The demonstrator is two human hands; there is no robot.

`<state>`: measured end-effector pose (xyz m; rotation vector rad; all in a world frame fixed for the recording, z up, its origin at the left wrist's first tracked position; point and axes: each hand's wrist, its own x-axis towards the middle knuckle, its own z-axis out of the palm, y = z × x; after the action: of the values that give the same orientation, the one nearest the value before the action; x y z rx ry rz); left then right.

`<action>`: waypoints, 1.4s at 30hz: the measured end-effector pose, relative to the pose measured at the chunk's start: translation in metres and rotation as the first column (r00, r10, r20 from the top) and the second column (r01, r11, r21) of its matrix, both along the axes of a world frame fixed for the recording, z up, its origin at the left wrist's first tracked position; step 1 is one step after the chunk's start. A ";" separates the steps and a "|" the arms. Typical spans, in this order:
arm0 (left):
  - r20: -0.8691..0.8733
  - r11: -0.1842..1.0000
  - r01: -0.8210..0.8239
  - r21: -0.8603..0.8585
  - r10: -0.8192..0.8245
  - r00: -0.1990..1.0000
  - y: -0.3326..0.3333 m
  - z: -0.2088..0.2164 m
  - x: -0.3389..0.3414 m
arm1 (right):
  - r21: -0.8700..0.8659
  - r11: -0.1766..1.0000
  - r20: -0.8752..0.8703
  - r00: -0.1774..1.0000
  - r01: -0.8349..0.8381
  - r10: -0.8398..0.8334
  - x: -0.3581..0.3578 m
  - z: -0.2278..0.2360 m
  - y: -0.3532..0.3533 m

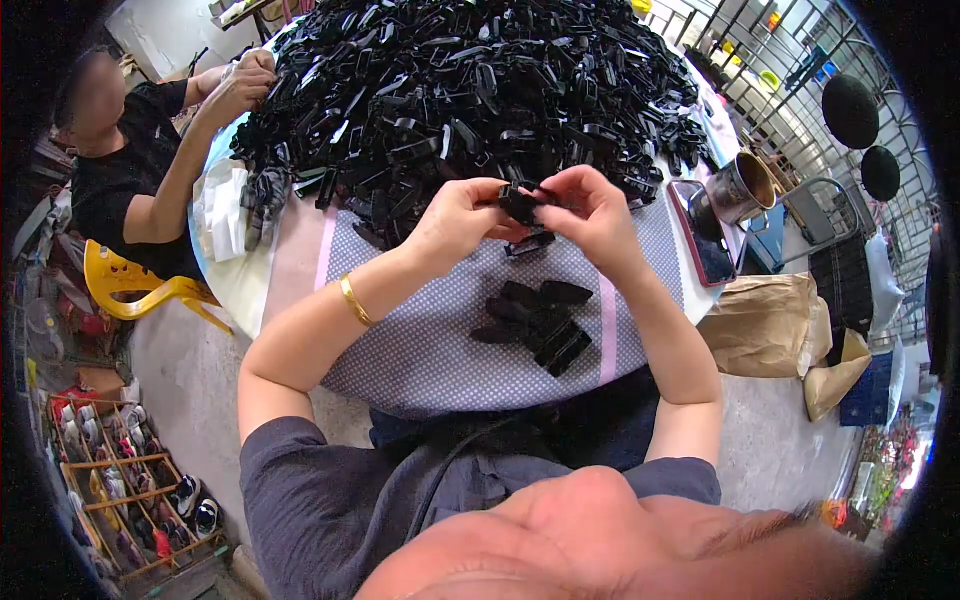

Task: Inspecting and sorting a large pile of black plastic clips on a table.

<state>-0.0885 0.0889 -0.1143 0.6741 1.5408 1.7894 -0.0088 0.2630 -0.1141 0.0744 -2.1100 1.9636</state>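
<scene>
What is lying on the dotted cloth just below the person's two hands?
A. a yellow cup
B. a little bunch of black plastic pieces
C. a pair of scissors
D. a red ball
B: a small cluster of black plastic pieces lies on the dotted cloth, below the left hand and right hand, which grip one black piece between them.

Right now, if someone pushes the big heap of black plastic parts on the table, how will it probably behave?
The heap of black plastic parts looks loose and steeply piled, so a push would likely make pieces slide down, not shift it whole. Each part seems small, stiff and light: the left hand and right hand hold one between fingertips. Flat shapes probably will not roll.
</scene>
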 end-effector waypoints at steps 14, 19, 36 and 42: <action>-0.305 0.971 -0.184 -0.150 0.131 0.943 -0.001 0.004 0.006 | 0.264 0.963 -0.096 0.995 0.049 -0.024 0.008 0.000 -0.011; -0.046 0.975 -0.140 0.172 0.150 0.988 0.001 0.007 0.024 | 0.474 0.853 -0.293 0.953 0.220 -0.083 0.009 -0.005 -0.012; -0.190 0.978 0.111 0.179 -0.076 0.979 -0.011 0.012 0.003 | 0.468 0.884 -0.164 0.984 0.022 0.063 0.014 0.001 -0.013; -0.419 0.989 -0.001 -0.150 -0.063 0.906 -0.011 0.025 0.007 | 0.228 0.955 0.099 0.980 -0.189 0.170 0.001 0.014 0.022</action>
<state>-0.0811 0.0782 -0.0893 1.0593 1.9112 1.5500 -0.0078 0.2853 -0.0998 0.2465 -2.4598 1.8249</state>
